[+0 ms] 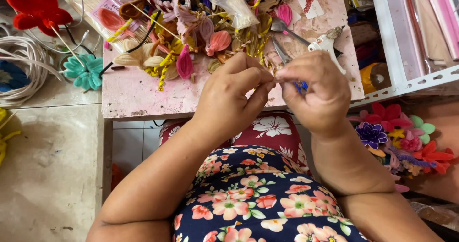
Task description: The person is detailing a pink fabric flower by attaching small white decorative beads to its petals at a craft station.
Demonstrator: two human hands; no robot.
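My left hand [233, 96] and my right hand [316, 91] meet fingertip to fingertip over the front edge of a pink worktable [143, 91]. Between them they pinch a small thin piece, of which only a blue bit [300, 85] shows under my right fingers. Most of the piece is hidden by the fingers. Just behind my hands lie scissors [283, 38] and a white glue gun [327, 43].
Pipe-cleaner petals in pink, yellow and cream [191, 36] are heaped on the table with a clear bag [232, 3]. A red flower [36, 10], a teal flower [85, 72] and coiled white cord [21, 65] lie left. Finished flowers [397, 137] sit right, below a white shelf [406, 41].
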